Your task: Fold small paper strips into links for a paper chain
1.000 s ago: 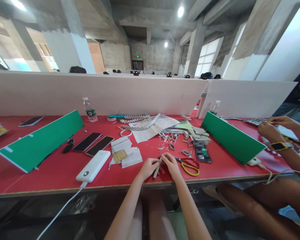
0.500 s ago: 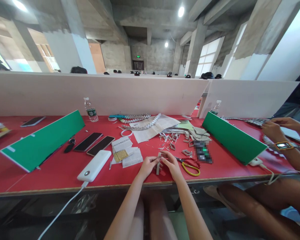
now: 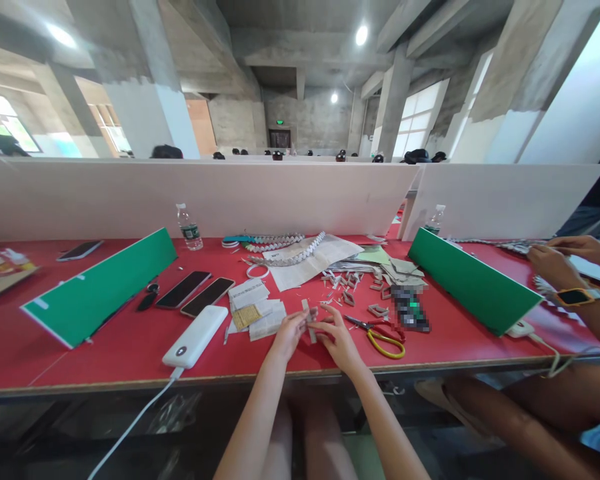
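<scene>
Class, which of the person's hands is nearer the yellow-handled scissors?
Right. The right hand lies just beside the scissors; the left hand is beyond it, farther away.

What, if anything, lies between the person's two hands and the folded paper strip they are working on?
Nothing visible does. The left hand and the right hand both pinch the folded paper strip directly, near the red table's front edge. The scissors lie just to the right, apart.

three phones (image 3: 183, 289), two bottles (image 3: 189, 228), two green boards (image 3: 100, 285), maybe one scissors (image 3: 380, 335).
</scene>
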A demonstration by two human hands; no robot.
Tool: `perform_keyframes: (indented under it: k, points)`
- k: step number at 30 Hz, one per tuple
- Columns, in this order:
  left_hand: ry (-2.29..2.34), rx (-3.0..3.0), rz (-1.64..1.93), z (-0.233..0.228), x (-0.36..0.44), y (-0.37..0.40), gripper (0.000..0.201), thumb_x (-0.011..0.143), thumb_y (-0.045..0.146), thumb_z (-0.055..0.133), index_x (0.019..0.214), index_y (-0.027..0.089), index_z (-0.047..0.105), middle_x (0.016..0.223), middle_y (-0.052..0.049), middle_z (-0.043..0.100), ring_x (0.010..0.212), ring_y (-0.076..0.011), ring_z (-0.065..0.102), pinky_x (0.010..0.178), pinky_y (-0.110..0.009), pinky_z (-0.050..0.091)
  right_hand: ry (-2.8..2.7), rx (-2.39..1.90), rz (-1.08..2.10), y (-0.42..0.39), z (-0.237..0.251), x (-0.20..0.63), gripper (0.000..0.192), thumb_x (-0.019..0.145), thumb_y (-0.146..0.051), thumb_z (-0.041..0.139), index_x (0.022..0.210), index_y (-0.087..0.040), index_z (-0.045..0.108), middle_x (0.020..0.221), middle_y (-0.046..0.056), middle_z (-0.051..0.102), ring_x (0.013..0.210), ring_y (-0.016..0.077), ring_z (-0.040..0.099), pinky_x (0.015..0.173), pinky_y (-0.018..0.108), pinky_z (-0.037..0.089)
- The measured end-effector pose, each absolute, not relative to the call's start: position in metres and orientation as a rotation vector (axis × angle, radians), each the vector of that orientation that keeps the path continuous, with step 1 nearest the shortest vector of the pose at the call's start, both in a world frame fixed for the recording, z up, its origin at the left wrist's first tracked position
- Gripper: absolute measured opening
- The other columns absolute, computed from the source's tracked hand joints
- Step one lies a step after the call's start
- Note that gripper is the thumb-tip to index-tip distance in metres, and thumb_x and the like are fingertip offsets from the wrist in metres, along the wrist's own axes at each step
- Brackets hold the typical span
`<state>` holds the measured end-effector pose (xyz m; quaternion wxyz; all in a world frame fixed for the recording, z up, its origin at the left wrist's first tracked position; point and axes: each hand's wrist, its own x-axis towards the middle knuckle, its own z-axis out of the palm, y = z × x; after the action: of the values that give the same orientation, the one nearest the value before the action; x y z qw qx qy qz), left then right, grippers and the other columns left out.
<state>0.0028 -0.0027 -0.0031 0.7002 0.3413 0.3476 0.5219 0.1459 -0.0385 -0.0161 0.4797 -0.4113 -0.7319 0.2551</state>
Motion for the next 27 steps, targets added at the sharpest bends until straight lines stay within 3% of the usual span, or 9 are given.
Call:
perform_keyframes:
  k: [8, 16, 20, 27]
  points:
    - [0.786, 0.945, 1.032, 0.006, 0.005, -0.012, 0.032, 0.059, 0.035, 0.074, 0.082, 0.013, 0.071, 0.088, -0.010, 0.071, 0.083, -0.0221, 0.064, 0.068, -0.028, 0.047, -1.768, -1.036, 0.566, -0.040, -0.015, 0.147, 0.039, 0.072, -0.003, 0.044, 0.093, -0.027, 0.067, 0.139, 0.003, 0.031, 0.104, 0.0189, 0.050, 0.092, 0.038, 0.042]
    - [0.820, 0.851, 1.174, 0.000, 0.009, -0.009, 0.035, 0.054, 0.036, 0.077, 0.080, 0.013, 0.072, 0.088, -0.012, 0.071, 0.093, -0.0229, 0.062, 0.084, -0.030, 0.043, -1.758, -1.050, 0.547, -0.040, -0.016, 0.146, 0.037, 0.071, -0.003, 0.044, 0.089, -0.025, 0.067, 0.138, 0.004, 0.031, 0.106, 0.0198, 0.049, 0.092, 0.039, 0.040]
    - [0.842, 0.873, 1.214, 0.001, 0.009, -0.010, 0.036, 0.055, 0.038, 0.076, 0.082, 0.013, 0.072, 0.091, -0.011, 0.070, 0.094, -0.0230, 0.061, 0.083, -0.029, 0.043, -1.744, -1.029, 0.563, -0.039, -0.016, 0.146, 0.037, 0.070, -0.003, 0.045, 0.089, -0.026, 0.067, 0.136, 0.005, 0.033, 0.103, 0.0194, 0.049, 0.091, 0.039, 0.041]
    - [0.853, 0.957, 1.234, -0.012, 0.007, -0.003, 0.041, 0.058, 0.041, 0.074, 0.088, 0.014, 0.071, 0.072, -0.005, 0.068, 0.071, -0.0155, 0.059, 0.069, -0.026, 0.044, -1.746, -1.014, 0.594, -0.039, -0.015, 0.147, 0.031, 0.072, -0.006, 0.049, 0.085, -0.025, 0.069, 0.133, 0.005, 0.038, 0.101, 0.0195, 0.050, 0.091, 0.039, 0.041]
